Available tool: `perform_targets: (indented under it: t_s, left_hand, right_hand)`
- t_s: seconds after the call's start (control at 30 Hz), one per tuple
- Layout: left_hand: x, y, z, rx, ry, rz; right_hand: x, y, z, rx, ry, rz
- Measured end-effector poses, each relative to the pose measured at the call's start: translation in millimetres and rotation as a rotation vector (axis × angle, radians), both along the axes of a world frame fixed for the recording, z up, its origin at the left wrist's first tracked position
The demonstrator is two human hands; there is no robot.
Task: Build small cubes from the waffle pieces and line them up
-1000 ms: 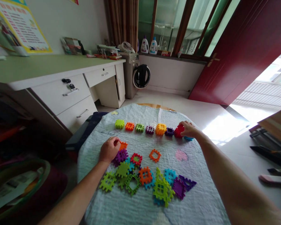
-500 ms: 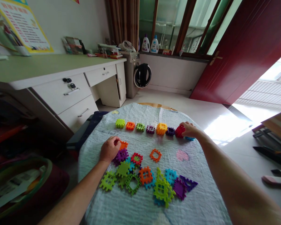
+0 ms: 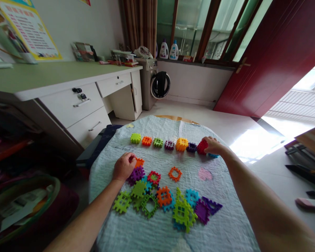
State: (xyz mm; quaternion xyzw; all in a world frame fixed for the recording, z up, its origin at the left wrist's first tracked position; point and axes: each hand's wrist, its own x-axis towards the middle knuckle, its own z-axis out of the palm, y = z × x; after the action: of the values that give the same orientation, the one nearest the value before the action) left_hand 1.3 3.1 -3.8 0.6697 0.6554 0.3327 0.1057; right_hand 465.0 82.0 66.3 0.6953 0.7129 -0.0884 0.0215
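Right hand (image 3: 213,145) clamped on red block (image 3: 201,147); left hand (image 3: 124,166): cannot tell; tub (image 3: 66,198) holds papers (image 3: 19,212)

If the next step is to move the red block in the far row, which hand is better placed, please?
Probably the right hand: it is at the red block, seemingly touching it. The left hand is farther off, beside the orange toothed piece.
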Motion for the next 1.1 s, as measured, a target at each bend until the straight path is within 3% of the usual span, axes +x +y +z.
perform_targets:
  t_s: [0.4,0.5,0.6,0.73,0.87,0.93,1.1]
  left_hand:
    - [0,0,1.6,0.007,0.015,0.003]
    - [0,-1,1.8,-0.004,0.018,0.007]
    - [1,-1,1.1,-0.002,0.012,0.013]
    - [1,-1,0.0,0.019,0.006,0.004]
    - [1,-1,0.7,0.014,0.003,0.001]
    - [1,-1,1.4,0.013,-0.003,-0.001]
    - [-1,-3,2.0,0.018,-0.045,-0.018]
  right_hand:
    - [-5,-10,3.9,0.072,0.026,-0.019]
    - [-10,-26,13.3,0.185,0.060,-0.033]
    - [-21,-61,13.8,0.398,0.167,-0.002]
    - [-36,-122,-19.4,0.534,0.353,0.032]
    - [-36,-165,-71.5,0.512,0.339,-0.088]
    - [-35,-175,-88.7,0.490,0.292,-0.155]
    - [-36,-182,-95.8,0.486,0.230,-0.245]
